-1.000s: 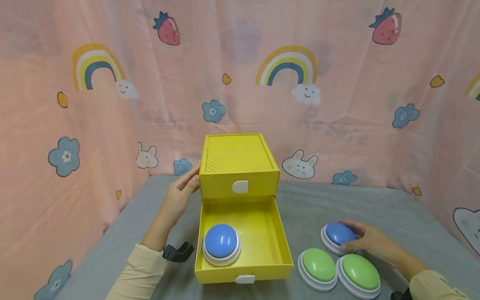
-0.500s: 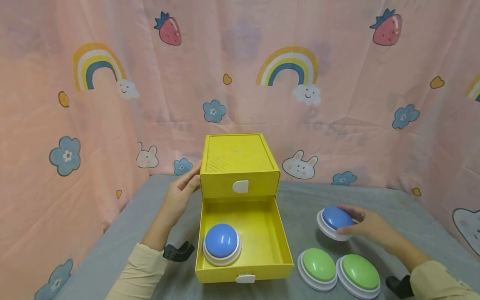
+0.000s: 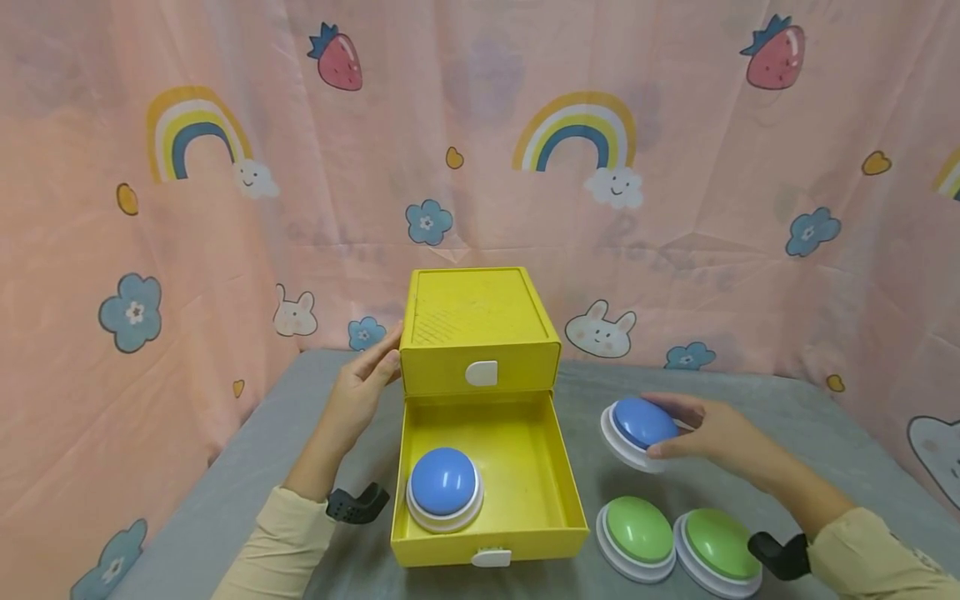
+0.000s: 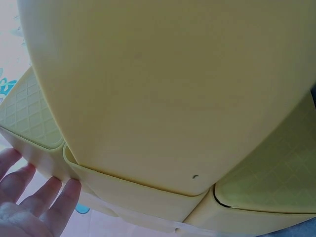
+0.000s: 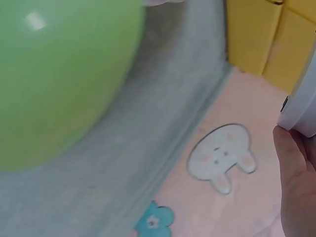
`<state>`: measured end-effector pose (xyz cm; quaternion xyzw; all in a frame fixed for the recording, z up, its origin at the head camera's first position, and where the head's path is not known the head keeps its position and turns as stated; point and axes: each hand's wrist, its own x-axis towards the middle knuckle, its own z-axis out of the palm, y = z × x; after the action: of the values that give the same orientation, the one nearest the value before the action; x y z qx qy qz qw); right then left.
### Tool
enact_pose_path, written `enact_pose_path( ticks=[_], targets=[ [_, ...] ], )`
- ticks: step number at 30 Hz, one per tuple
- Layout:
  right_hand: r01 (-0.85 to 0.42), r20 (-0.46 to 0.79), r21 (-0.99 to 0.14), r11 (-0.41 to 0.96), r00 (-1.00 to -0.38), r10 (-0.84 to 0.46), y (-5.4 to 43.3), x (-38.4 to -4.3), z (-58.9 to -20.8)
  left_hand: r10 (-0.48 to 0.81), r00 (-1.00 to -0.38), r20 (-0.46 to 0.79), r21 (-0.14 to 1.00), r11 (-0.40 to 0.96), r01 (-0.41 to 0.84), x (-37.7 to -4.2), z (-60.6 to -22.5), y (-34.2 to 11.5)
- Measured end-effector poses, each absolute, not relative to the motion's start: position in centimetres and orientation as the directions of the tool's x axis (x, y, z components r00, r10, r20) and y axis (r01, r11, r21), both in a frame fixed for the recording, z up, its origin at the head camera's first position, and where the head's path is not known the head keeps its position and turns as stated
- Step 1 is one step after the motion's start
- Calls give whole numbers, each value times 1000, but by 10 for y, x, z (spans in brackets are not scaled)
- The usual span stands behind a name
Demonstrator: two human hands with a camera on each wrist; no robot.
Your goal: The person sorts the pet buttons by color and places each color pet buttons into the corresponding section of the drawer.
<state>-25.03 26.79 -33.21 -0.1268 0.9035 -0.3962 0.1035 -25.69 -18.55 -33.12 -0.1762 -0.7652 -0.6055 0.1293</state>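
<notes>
A yellow two-drawer box [image 3: 480, 308] stands on the table, its lower drawer [image 3: 517, 467] pulled out. Inside that drawer, on the left, sits a blue dome-shaped push button [image 3: 442, 483] with a white base. My left hand [image 3: 356, 396] rests its fairly straight fingers against the box's left side; the left wrist view shows the fingertips [image 4: 69, 190] touching the yellow wall. To the right of the drawer, my right hand [image 3: 712, 433] grips a second blue push button [image 3: 642, 423] above the table, slightly tilted. Its white base [image 5: 303, 101] shows at the edge of the right wrist view.
Two green push buttons [image 3: 639, 530] with white bases lie side by side on the grey cloth, right of the drawer and below my right hand. A pink printed curtain [image 3: 480, 125] hangs behind the table. Each wrist wears a black band [image 3: 358, 504].
My right hand has lifted the second blue button off the cloth and carried it leftward, towards the drawer. The left hand, the box and the green buttons stay where they were.
</notes>
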Motion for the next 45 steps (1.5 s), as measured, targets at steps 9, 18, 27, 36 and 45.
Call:
enact_pose_path(
  ticks=[9, 18, 27, 36, 45],
  targets=[
    [-161, -80, -755, 636, -940, -332, 240, -242, -312, 118, -901, 417, 879, 198, 433, -257, -332, -186],
    [-192, -58, -789, 584, -923, -381, 217, -237, -299, 121, -898, 423, 875, 203, 439, -257, -331, -185],
    [-204, -57, -803, 561, -909, -413, 197, -237, -292, 110, -900, 421, 877, 205, 435, -257, -332, -185],
    [-246, -46, -803, 543, -882, -468, 176, -239, -286, 112, -901, 420, 879, 198, 435, -259, -332, -185],
    [-247, -53, -806, 538, -875, -481, 157, -243, -287, 113, -901, 419, 878, 201, 434, -258, -333, -185]
  ],
)
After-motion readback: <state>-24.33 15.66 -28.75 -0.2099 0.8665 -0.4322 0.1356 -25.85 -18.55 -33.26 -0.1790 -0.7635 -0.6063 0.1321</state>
